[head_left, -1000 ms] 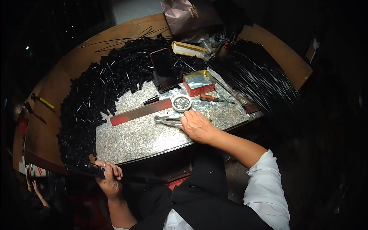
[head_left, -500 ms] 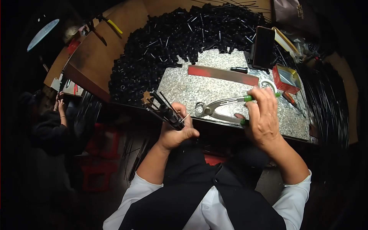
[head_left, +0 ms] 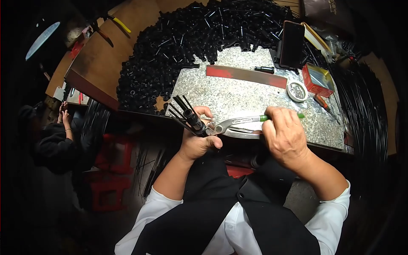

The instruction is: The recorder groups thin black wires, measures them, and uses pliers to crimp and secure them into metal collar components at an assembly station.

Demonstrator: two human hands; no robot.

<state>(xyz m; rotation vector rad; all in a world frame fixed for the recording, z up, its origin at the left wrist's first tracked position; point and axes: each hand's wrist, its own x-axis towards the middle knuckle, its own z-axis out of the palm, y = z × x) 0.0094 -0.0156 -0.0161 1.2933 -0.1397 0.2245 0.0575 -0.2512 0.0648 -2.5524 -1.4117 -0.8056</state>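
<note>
My left hand is wrapped round a black tubular part with several thin dark rods fanning out of its upper end, just off the bench's front edge. Green-handled end-cutting pincers are gripped in my right hand, their handles squeezed close together. The jaws of the pincers meet the lower end of the black part, beside my left thumb. What exactly lies between the jaws is too small to make out.
A big heap of black tubular parts covers the back and left of the speckled bench top. Nearby are a red-brown strip, white round dish, red box, screwdriver, phone and long dark rods. A co-worker sits at left.
My right hand has brought the pincers left to the black part, and their handles have closed from wide apart. The white dish, hidden before behind my right hand, now shows.
</note>
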